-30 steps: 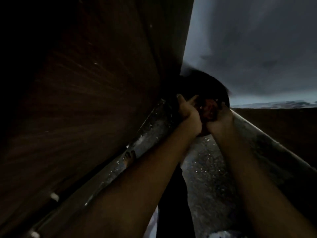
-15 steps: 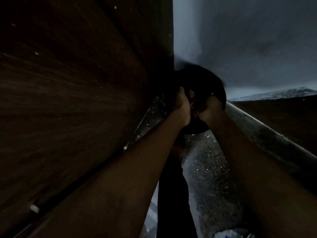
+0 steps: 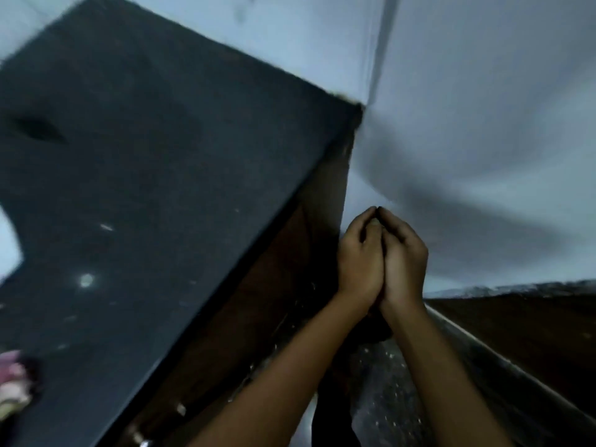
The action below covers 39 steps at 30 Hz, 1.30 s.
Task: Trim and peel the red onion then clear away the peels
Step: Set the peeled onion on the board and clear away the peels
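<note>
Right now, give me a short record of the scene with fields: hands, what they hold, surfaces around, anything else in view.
left hand: raised, cupped, pressed against the other hand
right hand: raised, cupped, fingertips meeting the left's
contents: cannot tell; nothing shows between the hands
counter: dark speckled countertop to the left, seen from above
cabinet front: brown wood face below the counter edge
wall: pale wall behind the hands
edge of view: pinkish scraps at the counter's lower left, blurred
image quality: dim, motion-blurred
</note>
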Motion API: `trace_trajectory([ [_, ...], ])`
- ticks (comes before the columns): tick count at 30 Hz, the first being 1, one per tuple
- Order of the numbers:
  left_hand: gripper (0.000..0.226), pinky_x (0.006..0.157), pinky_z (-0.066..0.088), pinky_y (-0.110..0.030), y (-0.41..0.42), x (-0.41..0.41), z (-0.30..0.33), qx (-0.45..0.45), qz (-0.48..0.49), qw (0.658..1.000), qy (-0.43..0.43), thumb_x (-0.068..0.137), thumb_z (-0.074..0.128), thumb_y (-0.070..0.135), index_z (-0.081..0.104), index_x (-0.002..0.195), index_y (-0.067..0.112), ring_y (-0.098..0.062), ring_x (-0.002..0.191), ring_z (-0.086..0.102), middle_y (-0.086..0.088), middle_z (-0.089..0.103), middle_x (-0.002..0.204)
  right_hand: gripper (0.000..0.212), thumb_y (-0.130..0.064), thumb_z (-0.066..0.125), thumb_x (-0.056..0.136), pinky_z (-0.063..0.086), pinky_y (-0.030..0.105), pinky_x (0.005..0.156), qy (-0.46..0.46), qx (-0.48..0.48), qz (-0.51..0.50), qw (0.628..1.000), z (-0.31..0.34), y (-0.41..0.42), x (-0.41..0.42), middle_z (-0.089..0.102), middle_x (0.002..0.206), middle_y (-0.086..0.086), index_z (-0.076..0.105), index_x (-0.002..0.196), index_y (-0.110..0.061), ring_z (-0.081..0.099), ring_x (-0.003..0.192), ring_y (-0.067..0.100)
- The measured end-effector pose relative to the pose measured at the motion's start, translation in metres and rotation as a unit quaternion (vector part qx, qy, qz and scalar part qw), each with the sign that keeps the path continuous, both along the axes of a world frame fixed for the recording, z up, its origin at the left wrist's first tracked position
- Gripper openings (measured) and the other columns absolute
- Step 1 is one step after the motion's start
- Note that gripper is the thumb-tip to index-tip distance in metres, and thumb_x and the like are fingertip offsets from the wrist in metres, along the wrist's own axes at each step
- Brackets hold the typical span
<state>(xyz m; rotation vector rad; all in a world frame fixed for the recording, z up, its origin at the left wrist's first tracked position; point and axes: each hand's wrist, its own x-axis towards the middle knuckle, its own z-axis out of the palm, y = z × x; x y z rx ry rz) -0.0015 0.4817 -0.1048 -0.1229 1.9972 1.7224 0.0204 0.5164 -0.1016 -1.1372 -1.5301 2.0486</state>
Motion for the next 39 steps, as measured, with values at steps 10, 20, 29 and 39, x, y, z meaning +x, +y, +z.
trace_trajectory([
  [10, 0.047, 0.105, 0.043, -0.033, -0.157, -0.013, 0.161, 0.007, 0.019, 0.972, 0.234, 0.090, 0.044, 0.015, 0.048, 0.136, 0.024, -0.003, 0.122, 0.052, 0.005, 0.055, 0.134, 0.046, 0.008, 0.043, 0.090, 0.047, 0.033, 0.102, 0.108, 0.165, 0.156, 0.968, 0.161, -0.116, -0.020, 0.066, 0.118, -0.003, 0.063, 0.119, -0.020, 0.060, 0.111, 0.006],
  [20, 0.046, 0.106, 0.042, -0.038, -0.385, 0.008, 0.148, -0.096, 0.124, 0.957, 0.242, 0.087, 0.047, 0.019, 0.051, 0.131, 0.031, -0.003, 0.122, 0.052, 0.009, 0.057, 0.131, 0.045, 0.006, 0.040, 0.091, 0.037, 0.000, 0.092, 0.083, 0.244, 0.398, 0.881, 0.165, -0.312, -0.017, 0.061, 0.120, -0.008, 0.061, 0.124, -0.017, 0.055, 0.112, 0.000],
  [29, 0.041, 0.106, 0.028, -0.019, -0.453, 0.030, 0.116, -0.123, 0.105, 0.973, 0.163, 0.098, 0.046, 0.017, 0.044, 0.139, 0.022, 0.000, 0.126, 0.039, 0.007, 0.045, 0.142, 0.041, -0.020, 0.042, 0.099, 0.024, 0.043, 0.115, -0.030, 0.329, 0.433, 0.838, 0.108, -0.373, -0.041, 0.041, 0.146, 0.010, 0.044, 0.139, -0.010, 0.034, 0.137, 0.023],
  [39, 0.040, 0.115, 0.027, -0.030, -0.457, 0.021, 0.099, -0.073, 0.137, 0.980, 0.126, 0.103, 0.031, 0.027, 0.041, 0.141, 0.019, -0.004, 0.134, 0.035, 0.003, 0.042, 0.146, 0.065, -0.044, 0.022, 0.101, -0.004, 0.039, 0.118, -0.169, 0.539, 0.509, 0.650, 0.086, -0.391, -0.057, -0.002, 0.160, 0.013, 0.003, 0.150, -0.006, -0.007, 0.147, 0.023],
])
